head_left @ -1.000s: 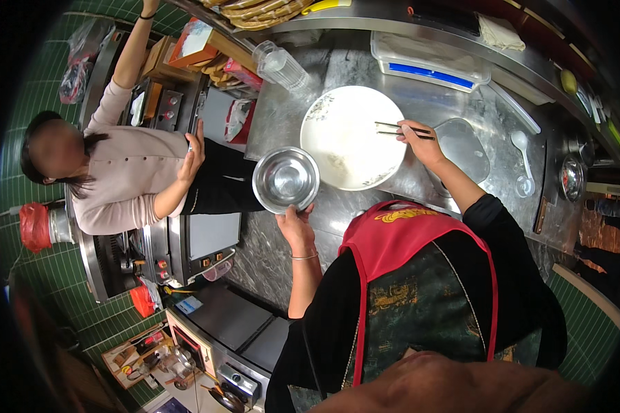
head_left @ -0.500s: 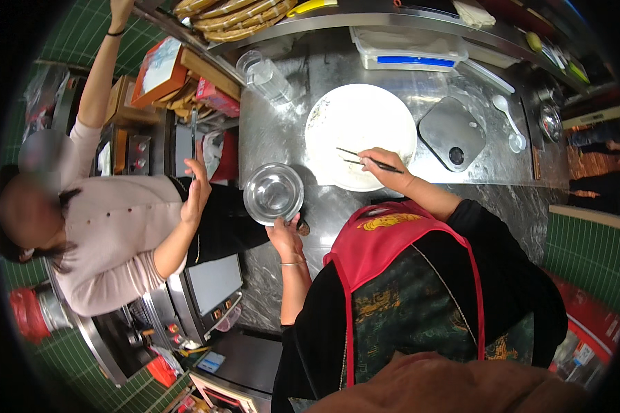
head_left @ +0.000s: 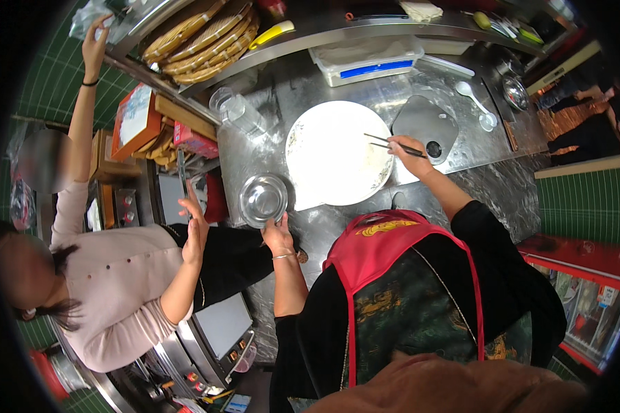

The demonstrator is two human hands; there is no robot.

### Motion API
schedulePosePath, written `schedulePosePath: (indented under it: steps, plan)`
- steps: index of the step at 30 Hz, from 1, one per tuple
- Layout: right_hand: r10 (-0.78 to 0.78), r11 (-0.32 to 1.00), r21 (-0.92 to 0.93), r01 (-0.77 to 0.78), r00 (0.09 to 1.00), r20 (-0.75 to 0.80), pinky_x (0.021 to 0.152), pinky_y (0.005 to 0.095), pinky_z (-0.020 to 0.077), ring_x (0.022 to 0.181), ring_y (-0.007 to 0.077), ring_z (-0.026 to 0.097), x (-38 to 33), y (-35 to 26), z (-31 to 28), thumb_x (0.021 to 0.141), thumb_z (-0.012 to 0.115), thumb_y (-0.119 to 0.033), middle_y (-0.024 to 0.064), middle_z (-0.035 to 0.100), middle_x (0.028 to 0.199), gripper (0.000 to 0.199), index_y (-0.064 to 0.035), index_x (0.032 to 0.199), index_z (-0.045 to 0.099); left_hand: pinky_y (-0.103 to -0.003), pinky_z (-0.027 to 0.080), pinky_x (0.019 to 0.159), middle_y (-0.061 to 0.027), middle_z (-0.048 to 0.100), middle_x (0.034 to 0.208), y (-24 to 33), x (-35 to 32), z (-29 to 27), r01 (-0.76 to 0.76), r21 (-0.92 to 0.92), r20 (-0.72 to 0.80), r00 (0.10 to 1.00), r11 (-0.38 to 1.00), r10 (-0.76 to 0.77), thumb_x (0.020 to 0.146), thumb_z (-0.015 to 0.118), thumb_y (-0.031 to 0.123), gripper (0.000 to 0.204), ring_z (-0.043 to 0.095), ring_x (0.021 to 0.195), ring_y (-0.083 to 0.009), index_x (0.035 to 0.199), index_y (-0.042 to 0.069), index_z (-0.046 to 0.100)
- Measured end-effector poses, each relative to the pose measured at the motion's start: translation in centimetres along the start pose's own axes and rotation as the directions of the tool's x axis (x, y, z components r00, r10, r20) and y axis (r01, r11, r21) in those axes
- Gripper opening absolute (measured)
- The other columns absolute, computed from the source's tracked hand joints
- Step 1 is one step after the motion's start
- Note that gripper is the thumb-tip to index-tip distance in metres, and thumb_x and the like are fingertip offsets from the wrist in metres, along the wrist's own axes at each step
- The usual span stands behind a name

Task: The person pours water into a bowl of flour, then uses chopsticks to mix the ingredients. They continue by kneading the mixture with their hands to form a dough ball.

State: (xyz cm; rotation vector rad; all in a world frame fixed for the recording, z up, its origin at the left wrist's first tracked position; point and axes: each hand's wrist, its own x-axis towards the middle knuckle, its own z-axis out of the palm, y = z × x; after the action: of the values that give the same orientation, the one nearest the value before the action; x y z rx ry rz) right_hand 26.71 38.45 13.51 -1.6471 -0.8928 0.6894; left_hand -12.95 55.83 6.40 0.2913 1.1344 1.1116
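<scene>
Chopsticks (head_left: 377,138) between right fingers (head_left: 395,145).

The basin (head_left: 300,155) stands between bowl (head_left: 262,202) and spoon (head_left: 465,89).

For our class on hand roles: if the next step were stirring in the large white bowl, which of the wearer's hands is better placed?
Probably the right hand: it holds dark chopsticks with their tips over the large white bowl. The left hand holds a small shiny bowl, off to the left.
</scene>
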Motion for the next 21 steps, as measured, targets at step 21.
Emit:
schedulePosePath:
  steps: [21]
  plan:
    - [0.0,0.991,0.132,0.01,0.997,-0.077,0.074,0.0277,0.051,0.078,0.0131,0.063,-1.1,-0.1,2.4,0.093,0.061,-0.016,0.0046,0.063,0.092,0.018,-0.0015,0.103,0.065,-0.037,0.051,0.095,-0.0231,0.048,0.119,-0.4,0.3,1.2,-0.031,0.198,0.031,0.999,0.98,0.026,0.103,0.043,0.033,0.052,0.052,0.106,-0.0289,0.126,-0.014,0.041]
